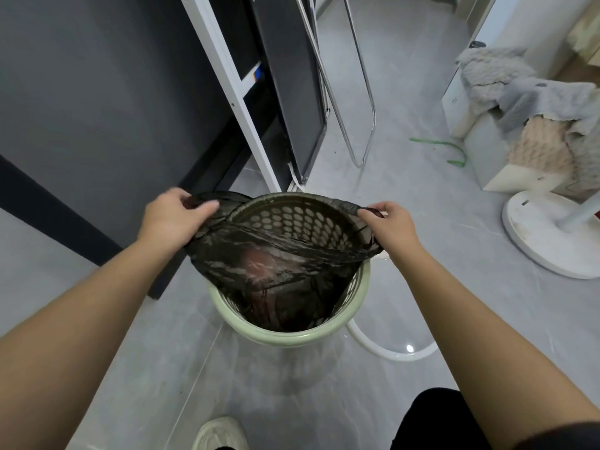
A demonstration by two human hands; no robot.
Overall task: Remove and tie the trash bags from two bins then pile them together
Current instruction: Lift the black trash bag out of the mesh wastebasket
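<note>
Grey tiled floor (406,196) fills the frame. At centre left, the left hand (172,219) pinches the black trash bag (259,258) edge; the bag sits in the pale green perforated bin (285,336) at centre, its mouth stretched across. At centre right, the right hand (389,225) grips the opposite edge.

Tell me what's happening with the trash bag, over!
Left hand and right hand each grip the top edge of the black trash bag. Bag body hangs inside the green bin. Nothing blocks the lift.

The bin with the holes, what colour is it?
Pale green bin, seen in the head view.
</note>
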